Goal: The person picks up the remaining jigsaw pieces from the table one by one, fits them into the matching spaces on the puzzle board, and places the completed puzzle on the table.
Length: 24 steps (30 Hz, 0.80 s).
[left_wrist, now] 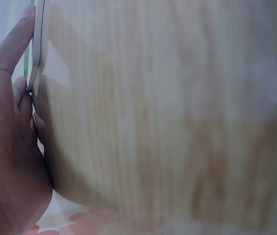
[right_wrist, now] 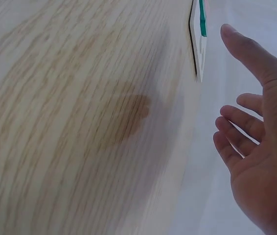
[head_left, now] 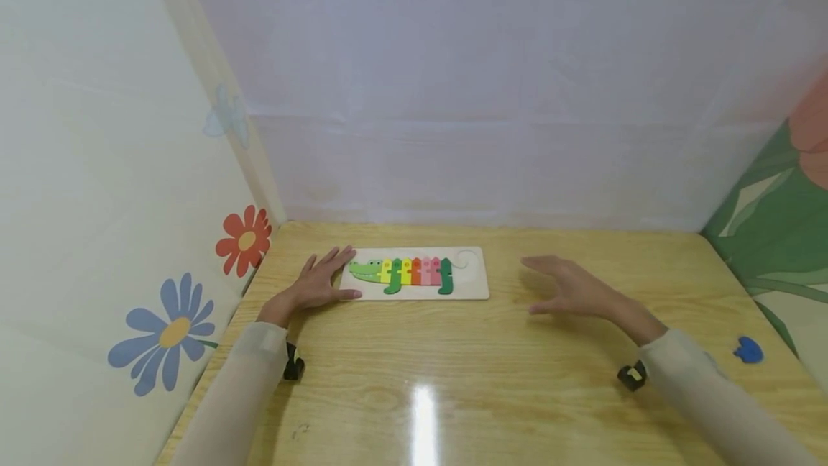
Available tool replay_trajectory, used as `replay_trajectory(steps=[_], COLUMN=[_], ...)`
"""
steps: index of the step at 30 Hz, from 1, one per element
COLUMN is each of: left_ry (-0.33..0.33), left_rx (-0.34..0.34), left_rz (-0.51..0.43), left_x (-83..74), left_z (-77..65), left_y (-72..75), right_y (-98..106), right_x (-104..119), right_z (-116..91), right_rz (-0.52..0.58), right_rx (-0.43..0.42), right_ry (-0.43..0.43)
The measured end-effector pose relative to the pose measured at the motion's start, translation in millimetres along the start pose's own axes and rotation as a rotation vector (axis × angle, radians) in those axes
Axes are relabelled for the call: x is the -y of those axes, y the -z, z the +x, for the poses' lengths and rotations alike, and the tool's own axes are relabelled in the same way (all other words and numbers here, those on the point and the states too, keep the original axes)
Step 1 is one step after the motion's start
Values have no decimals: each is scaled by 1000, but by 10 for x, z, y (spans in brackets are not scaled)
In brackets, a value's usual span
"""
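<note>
A wooden crocodile puzzle board [head_left: 475,285] lies flat on the table, its colored pieces [head_left: 415,272] forming a row from the green head to a dark green leg piece. At the board's right end, a curled tail outline shows on bare wood. My left hand [head_left: 317,282] rests on the board's left end, fingers spread at the far corner and thumb on the near edge. Right of the board, my right hand [head_left: 572,290] hovers over the table with fingers extended and touches nothing. The right wrist view shows that hand [right_wrist: 261,142] with an empty palm.
A small blue piece [head_left: 749,350] lies near the right edge of the wooden table [head_left: 504,380]. A white cloth wall [head_left: 479,106] stands behind. Flower-printed panels [head_left: 77,185] flank the table on both sides.
</note>
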<state>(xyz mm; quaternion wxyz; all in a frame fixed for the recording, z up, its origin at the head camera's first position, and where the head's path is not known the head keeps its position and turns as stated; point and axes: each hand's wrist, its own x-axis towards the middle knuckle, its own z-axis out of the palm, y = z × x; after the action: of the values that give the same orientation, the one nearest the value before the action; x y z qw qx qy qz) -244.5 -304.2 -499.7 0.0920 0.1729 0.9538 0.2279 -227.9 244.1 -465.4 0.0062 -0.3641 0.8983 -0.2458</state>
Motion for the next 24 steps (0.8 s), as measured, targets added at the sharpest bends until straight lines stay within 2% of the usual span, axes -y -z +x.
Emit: replay_trajectory(steps=[10, 24], left_ry=[-5, -4], left_rx=[0, 0], left_rz=[0, 8], left_x=[-7, -11], left_z=[-8, 0], left_y=[-4, -3], right_y=[114, 258], right_x=[-89, -196], right_z=[-186, -445], right_rz=[-7, -12], right_rx=[10, -44], right_ry=[-14, 13])
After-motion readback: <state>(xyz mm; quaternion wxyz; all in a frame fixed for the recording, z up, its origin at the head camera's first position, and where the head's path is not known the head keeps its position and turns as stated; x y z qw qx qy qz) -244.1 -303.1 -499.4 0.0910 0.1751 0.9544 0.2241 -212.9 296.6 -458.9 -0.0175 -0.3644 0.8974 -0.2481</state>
